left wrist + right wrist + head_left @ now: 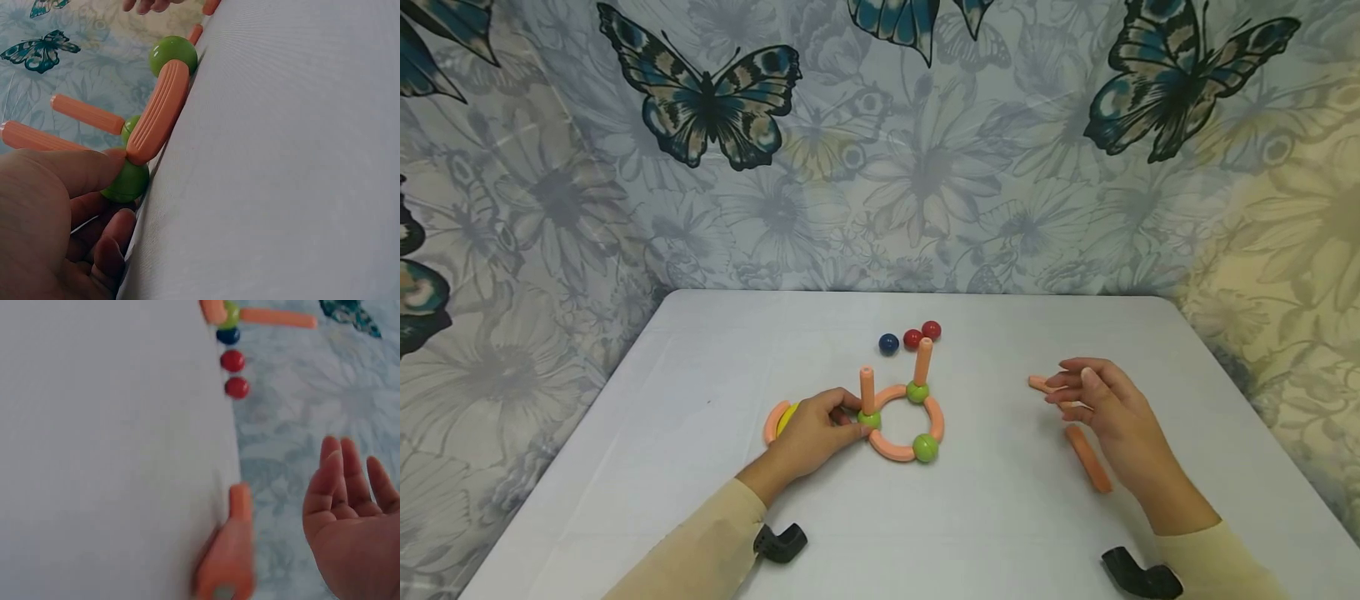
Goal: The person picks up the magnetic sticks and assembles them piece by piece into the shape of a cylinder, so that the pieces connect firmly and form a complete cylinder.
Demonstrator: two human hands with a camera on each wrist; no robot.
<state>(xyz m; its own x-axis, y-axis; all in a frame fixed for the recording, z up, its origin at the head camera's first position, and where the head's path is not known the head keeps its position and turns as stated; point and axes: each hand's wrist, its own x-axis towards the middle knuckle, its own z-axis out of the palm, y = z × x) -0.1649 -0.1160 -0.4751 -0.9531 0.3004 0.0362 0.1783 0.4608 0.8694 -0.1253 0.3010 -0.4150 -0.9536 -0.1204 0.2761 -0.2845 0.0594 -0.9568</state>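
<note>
On the white table, curved orange pieces (892,450) and green balls (926,448) are joined in a ring. Two straight orange sticks (922,363) stand up from two of the balls. My left hand (811,435) pinches the ring's left green ball (130,182) between thumb and fingers, below one stick. My right hand (1116,412), fingers loosely extended and holding nothing, hovers over the right side. Beneath and beside it lie loose orange sticks (1088,460), one partly hidden by the fingers. In the right wrist view my right hand (353,531) is apart from the nearest orange stick (228,565).
Behind the ring lie a blue ball (889,344) and two red balls (913,339). A yellow piece (786,418) with a curved orange piece (772,423) is partly hidden behind the left hand. A butterfly-patterned wall covering (925,183) rises behind the table's far edge.
</note>
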